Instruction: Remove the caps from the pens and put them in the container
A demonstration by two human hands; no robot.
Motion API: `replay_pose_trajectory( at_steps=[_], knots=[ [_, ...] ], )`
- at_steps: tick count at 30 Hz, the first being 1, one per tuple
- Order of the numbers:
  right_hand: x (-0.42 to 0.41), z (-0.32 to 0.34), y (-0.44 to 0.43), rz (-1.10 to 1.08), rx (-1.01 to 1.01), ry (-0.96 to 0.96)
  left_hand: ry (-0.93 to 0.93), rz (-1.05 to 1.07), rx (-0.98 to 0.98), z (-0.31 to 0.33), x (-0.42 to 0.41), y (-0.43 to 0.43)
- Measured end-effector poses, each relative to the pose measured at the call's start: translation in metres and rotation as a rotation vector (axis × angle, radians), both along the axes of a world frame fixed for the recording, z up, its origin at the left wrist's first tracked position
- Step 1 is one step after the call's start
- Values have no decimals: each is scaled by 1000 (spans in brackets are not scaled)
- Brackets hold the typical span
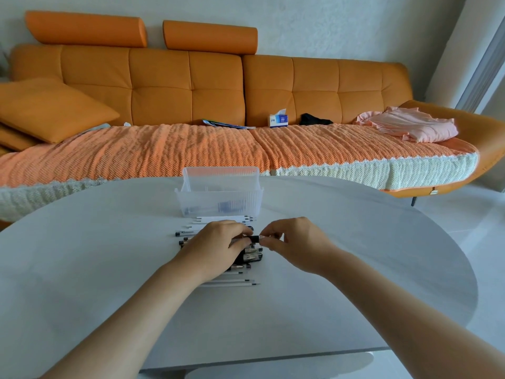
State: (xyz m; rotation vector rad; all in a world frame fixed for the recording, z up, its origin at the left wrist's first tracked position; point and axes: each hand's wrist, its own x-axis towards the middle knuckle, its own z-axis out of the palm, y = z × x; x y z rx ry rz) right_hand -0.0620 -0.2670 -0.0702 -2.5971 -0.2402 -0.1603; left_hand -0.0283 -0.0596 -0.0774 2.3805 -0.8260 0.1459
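Note:
Several white pens (232, 281) with black tips lie in a pile on the grey table (109, 269), partly hidden under my hands. My left hand (218, 247) grips the barrel of one pen (254, 238) just above the pile. My right hand (295, 242) pinches the clear cap at that pen's right end. Behind the pile stands a clear plastic container (220, 192) with a few pens or caps inside; what exactly lies in it is hard to tell.
An orange sofa (191, 86) runs along the far side of the table, with a tissue box (278, 120), papers, a black item and pink clothing (410, 127) on it. The table's rounded edge curves away at the right.

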Motion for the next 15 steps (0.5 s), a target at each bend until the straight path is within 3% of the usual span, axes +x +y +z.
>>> replay_pose_trajectory(
  at_steps=[11, 15],
  knots=[
    [1, 6, 26, 50, 189, 57, -156, -71, -37, 8, 4, 23],
    [7, 9, 40, 56, 181, -30, -222, -9, -40, 12, 4, 31]
  ],
)
